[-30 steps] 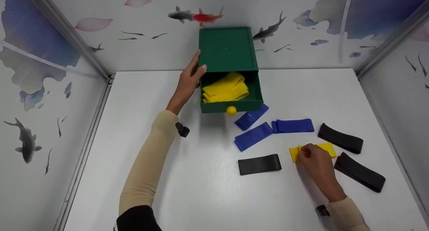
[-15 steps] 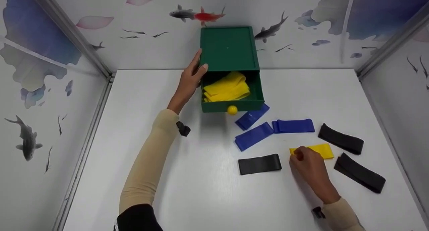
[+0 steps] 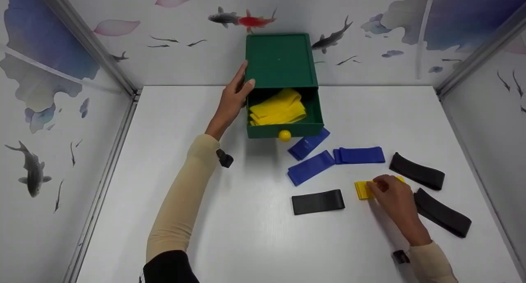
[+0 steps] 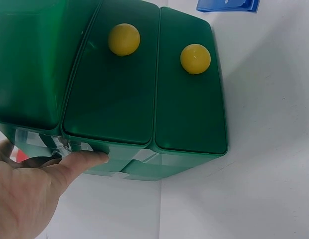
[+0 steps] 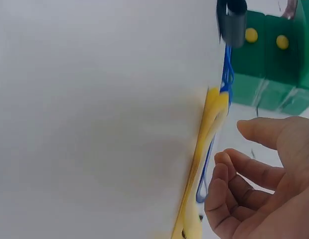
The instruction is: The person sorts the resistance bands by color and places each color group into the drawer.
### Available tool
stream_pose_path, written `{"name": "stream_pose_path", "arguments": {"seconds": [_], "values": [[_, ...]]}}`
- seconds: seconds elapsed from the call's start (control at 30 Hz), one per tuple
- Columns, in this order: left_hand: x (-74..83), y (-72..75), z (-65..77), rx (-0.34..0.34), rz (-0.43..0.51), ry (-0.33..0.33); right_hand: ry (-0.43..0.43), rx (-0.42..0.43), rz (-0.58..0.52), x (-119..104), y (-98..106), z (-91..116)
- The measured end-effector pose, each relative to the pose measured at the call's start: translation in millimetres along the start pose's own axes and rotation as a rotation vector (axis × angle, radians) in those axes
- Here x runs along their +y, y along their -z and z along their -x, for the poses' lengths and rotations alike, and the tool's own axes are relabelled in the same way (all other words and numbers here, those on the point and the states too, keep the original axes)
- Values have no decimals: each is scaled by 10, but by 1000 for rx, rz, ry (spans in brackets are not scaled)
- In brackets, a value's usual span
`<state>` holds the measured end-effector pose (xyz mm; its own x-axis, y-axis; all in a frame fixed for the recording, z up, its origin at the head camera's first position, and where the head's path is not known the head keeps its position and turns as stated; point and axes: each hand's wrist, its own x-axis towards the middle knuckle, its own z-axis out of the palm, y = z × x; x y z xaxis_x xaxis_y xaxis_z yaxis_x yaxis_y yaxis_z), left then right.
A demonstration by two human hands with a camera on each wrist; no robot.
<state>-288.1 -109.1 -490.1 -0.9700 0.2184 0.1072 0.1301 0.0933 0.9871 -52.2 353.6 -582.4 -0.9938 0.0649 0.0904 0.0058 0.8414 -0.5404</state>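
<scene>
My left hand (image 3: 232, 100) rests against the left side of a green drawer cabinet (image 3: 279, 61), its thumb near the front edge. The top drawer (image 3: 263, 132) is pulled out and holds folded yellow bands (image 3: 277, 108). Below it, the left wrist view shows two closed drawers with yellow knobs (image 4: 123, 39). My right hand (image 3: 396, 201) is over a folded yellow band (image 3: 363, 190) on the table, hiding its middle. In the right wrist view, thumb and fingers (image 5: 219, 204) are apart beside the band (image 5: 207, 129), with nothing between them.
Several folded flat bands lie around: blue bands (image 3: 311, 168) in front of the cabinet, one partly under the drawer's outline, a black band (image 3: 318, 202) at centre, and black bands (image 3: 443, 213) at right. A printed wall (image 3: 176, 61) stands behind the cabinet.
My right hand shifted left along the yellow band, then back right, its thumb and fingers now apart. The band's left end shows again. My left hand and the drawer have stayed put.
</scene>
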Motion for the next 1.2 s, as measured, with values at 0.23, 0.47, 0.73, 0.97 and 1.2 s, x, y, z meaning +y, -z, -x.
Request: {"name": "stream_pose_path", "arguments": {"seconds": [0.23,0.47,0.73,0.97,1.2], "values": [[12,-23,-11,-4,-8,2,8,69,-30,319,248,-47],[29,-33,-13,0,-20,2,-14,12,-14,574,398,-75],[-4,-35,-6,0,-3,-14,16,-75,8,702,490,-90],[-27,-24,0,0,-8,-9,-20,-208,24,727,564,-154],[-6,-2,-3,0,-4,-1,-41,-299,42,710,613,-263]]}}
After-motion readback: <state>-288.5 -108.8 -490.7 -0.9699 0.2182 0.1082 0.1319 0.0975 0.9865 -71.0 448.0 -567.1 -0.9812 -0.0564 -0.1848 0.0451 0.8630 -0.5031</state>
